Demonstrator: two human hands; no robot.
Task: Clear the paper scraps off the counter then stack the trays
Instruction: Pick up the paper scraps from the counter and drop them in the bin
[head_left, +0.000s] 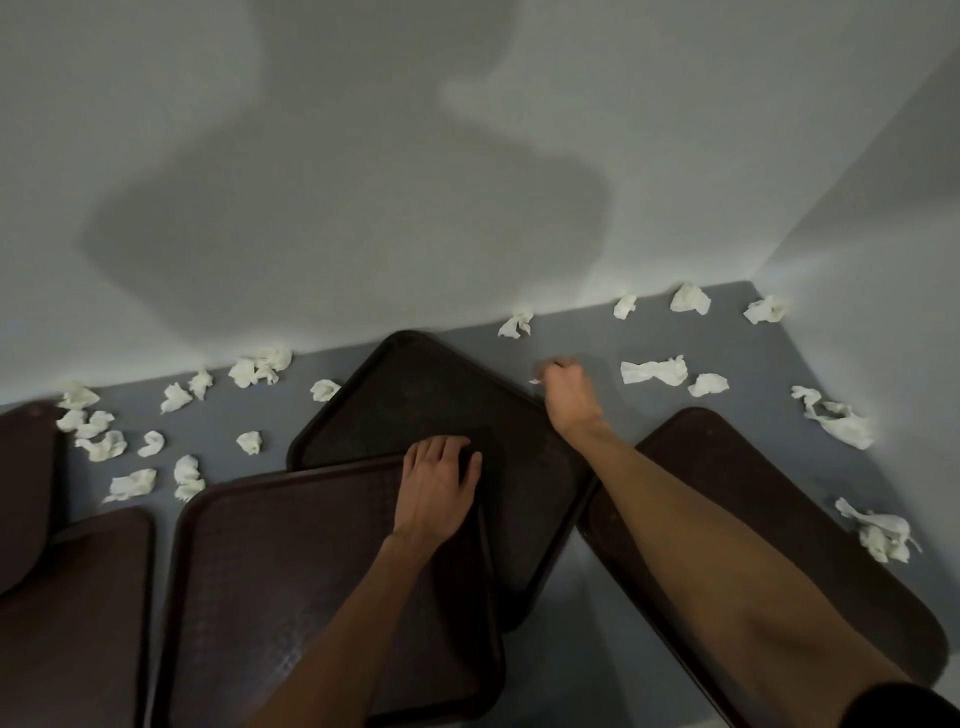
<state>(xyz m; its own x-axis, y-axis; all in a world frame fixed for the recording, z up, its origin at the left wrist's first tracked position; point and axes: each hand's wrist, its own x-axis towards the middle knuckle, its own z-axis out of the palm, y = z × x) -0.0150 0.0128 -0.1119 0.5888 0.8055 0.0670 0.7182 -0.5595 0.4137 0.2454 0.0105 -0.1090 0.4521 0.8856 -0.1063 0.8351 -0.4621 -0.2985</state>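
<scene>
Several dark brown trays lie on the grey counter (571, 343). My left hand (439, 483) rests on the near middle tray (291, 582), its fingers reaching over the corner onto the tilted tray behind (415, 395). My right hand (569, 389) reaches past that tray's right edge, fingers curled; a bit of white paper (535, 381) shows at its fingertips. Crumpled white paper scraps are strewn across the counter: a cluster on the left (104, 447), a flat piece (653, 371) just right of my right hand, more along the wall (690, 299).
Another tray (779, 519) lies under my right forearm, and two more trays (72, 613) sit at the left edge. A white wall runs behind the counter and meets a side wall at the far right corner. Scraps (880, 530) lie by the right wall.
</scene>
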